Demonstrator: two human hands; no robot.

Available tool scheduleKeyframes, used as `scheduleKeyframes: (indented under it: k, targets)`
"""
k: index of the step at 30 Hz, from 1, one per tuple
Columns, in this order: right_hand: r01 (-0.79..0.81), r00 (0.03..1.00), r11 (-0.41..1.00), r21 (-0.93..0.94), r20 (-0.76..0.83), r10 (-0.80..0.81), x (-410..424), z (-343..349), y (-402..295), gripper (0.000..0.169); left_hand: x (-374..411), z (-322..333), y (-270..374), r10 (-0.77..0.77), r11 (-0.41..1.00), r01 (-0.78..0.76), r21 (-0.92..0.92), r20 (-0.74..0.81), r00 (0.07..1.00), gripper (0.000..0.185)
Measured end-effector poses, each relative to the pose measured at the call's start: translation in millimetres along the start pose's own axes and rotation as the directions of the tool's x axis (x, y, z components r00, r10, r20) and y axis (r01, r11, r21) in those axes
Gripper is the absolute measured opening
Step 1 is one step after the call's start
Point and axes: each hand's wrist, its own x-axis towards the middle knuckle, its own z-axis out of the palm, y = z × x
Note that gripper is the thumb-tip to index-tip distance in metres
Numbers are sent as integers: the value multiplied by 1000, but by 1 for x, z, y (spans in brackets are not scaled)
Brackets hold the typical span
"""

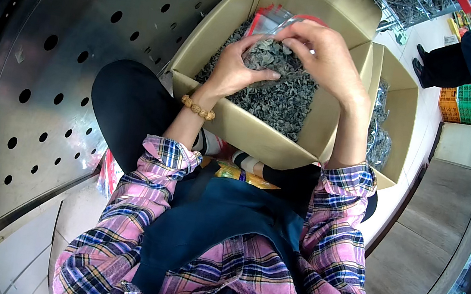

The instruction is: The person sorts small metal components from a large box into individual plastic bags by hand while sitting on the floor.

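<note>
A clear plastic bag (267,53) filled with dark, dried, curled pieces, possibly wood ear fungus, is held above an open cardboard box (260,137). My left hand (241,65) grips its side, with the thumb across the front. At the bag's top edge, the fingers of my right hand (322,53) pinch the plastic. Loose dried pieces (269,106) of the same kind lie in the box below. Behind the bag, flat plastic bags with red edges (266,19) rest on the pieces.
A perforated metal panel (59,75) stands at left. To the right, a second cardboard box (394,157) holds filled clear bags (378,141). A wire basket (402,10) is at the top. Farther right are a person in dark clothes (454,61), stacked crates (465,104) and a low grey platform (428,230).
</note>
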Motion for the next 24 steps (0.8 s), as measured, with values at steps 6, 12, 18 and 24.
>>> scheduleKeyframes:
  k: [6, 12, 18, 24]
  targets:
    - [84, 996, 992, -90, 26, -82, -1, -1, -6, 16, 0, -1, -5, -6, 997, 5, -81, -8, 1000, 61]
    - [-87, 842, 974, 210, -507, 184, -26, -15, 14, 24, 0, -4, 8, -68, 933, 68, -353, 12, 998, 58]
    - [-257, 944, 792, 554, -31, 328, -52, 29, 44, 60, -1, -5, 10, -120, 903, 128, -411, 46, 992, 59]
    - [-26, 824, 875, 483, -486, 293, -41, 2, 29, 24, 2, -2, -1, 11, 984, -16, -177, -30, 1000, 58]
